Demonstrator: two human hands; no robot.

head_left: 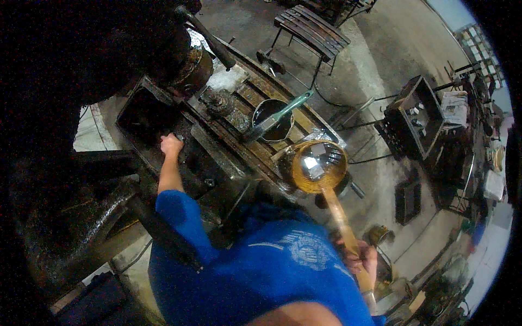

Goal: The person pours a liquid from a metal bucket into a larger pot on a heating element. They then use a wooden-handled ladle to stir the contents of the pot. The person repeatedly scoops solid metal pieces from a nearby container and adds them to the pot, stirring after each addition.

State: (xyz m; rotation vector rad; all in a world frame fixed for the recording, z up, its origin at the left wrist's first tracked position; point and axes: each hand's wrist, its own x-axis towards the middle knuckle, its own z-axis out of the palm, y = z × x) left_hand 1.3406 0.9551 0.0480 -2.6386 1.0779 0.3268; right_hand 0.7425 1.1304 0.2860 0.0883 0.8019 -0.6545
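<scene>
My right hand (pixel 363 259) is wrapped round the long, flat handle of a yellow round strainer (pixel 336 182), held out over the near right end of the machine table. Several shiny metal pieces (pixel 314 166) lie in its bowl. My left arm reaches forward to the dark machine, where my left hand (pixel 172 144) is closed by a dark box-like recess (pixel 149 117). What its fingers hold, if anything, is hidden. Between the hands, a brush (pixel 280 115) with a green handle lies across a round pot (pixel 264 111) of dark contents on the slotted table (pixel 255 87).
A large dark machine column fills the left. A slatted stool (pixel 312 31) stands at the far side. On the right, a metal tray on legs (pixel 416 117) holds small pieces, with a cloth (pixel 454 111) beside it. A dark crate (pixel 408 198) sits on the floor.
</scene>
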